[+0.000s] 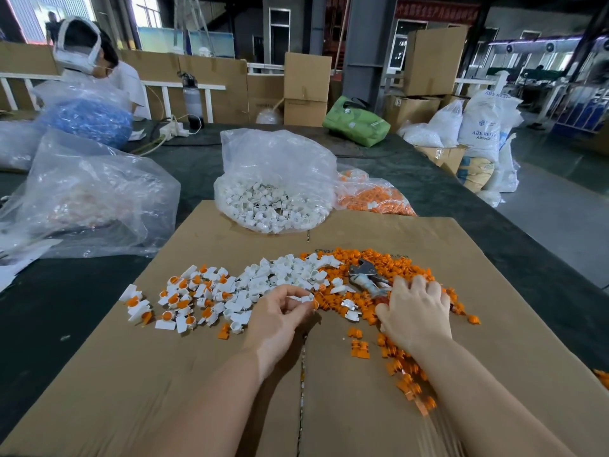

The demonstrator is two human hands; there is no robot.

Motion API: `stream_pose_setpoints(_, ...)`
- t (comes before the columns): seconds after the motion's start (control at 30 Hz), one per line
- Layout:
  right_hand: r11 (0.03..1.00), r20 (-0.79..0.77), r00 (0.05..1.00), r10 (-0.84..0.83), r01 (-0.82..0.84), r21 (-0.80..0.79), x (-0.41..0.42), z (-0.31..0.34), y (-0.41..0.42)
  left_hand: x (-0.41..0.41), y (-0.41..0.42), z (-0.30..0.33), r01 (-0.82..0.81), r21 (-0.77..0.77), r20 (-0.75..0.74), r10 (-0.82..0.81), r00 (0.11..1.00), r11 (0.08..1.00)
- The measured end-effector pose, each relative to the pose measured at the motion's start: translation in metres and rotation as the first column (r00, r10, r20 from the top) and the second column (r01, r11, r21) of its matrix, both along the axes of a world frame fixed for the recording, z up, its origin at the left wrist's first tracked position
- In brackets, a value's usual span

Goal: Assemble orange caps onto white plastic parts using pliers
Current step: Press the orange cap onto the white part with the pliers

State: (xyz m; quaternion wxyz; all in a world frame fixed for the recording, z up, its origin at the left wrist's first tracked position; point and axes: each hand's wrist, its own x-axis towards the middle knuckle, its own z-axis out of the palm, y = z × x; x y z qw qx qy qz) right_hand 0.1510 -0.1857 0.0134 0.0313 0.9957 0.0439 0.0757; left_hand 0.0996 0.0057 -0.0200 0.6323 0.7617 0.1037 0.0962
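Pliers (369,279) just beyond right hand (416,314)

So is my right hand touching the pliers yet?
Cannot tell. In the head view the right hand lies on the orange caps just below the pliers, and its fingers hide the handle ends, so neither contact nor gap shows.
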Motion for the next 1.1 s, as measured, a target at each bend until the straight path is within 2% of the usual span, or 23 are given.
stream_pose_setpoints(0.1, 0.999, 0.051, 0.998, 0.043, -0.043, -0.006, -0.008, 0.010, 0.005, 0.002, 0.000, 0.002, -0.021, -0.111, -0.023, 0.019, 1.000, 0.994)
stream_pose_setpoints(0.17, 0.995, 0.019, 0.997, 0.077, -0.078, 0.057, -0.014, 0.016, 0.008, 0.002, 0.000, 0.005, -0.046, -0.236, -0.026, 0.041, 0.999, 0.971)
stream_pose_setpoints(0.23, 0.955, -0.095, 0.984, 0.150, -0.120, 0.272, -0.022, 0.025, 0.011, 0.003, 0.001, 0.010, -0.071, -0.350, -0.030, 0.065, 0.997, 0.934)
stream_pose_setpoints(0.3, 0.810, -0.197, 0.932, 0.304, -0.143, 0.569, -0.031, 0.035, 0.016, 0.005, 0.001, 0.016, -0.092, -0.420, -0.031, 0.086, 0.996, 0.903)
stream_pose_setpoints(0.37, 0.658, -0.295, 0.860, 0.417, -0.062, 0.751, -0.039, 0.043, 0.020, 0.007, 0.003, 0.022, -0.122, -0.464, -0.037, 0.118, 0.992, 0.878)
stream_pose_setpoints(0.4, 0.622, -0.346, 0.827, 0.444, -0.006, 0.783, -0.042, 0.046, 0.021, 0.008, 0.004, 0.024, -0.139, -0.473, -0.045, 0.134, 0.990, 0.870)
stream_pose_setpoints(0.63, 0.475, -0.548, 0.663, 0.510, 0.314, 0.822, -0.050, 0.053, 0.031, 0.011, 0.011, 0.028, -0.260, -0.421, -0.105, 0.239, 0.965, 0.869)
stream_pose_setpoints(0.77, 0.505, -0.545, 0.657, 0.520, 0.278, 0.817, -0.051, 0.053, 0.034, 0.012, 0.013, 0.028, -0.285, -0.333, -0.106, 0.265, 0.958, 0.899)
stream_pose_setpoints(0.9, 0.559, -0.522, 0.664, 0.535, 0.186, 0.808, -0.052, 0.052, 0.035, 0.012, 0.013, 0.028, -0.298, -0.331, -0.107, 0.278, 0.955, 0.895)
stream_pose_setpoints(1.1, 0.730, -0.433, 0.744, 0.510, -0.107, 0.675, -0.054, 0.049, 0.033, 0.011, 0.007, 0.027, -0.287, -0.397, -0.109, 0.266, 0.958, 0.872)
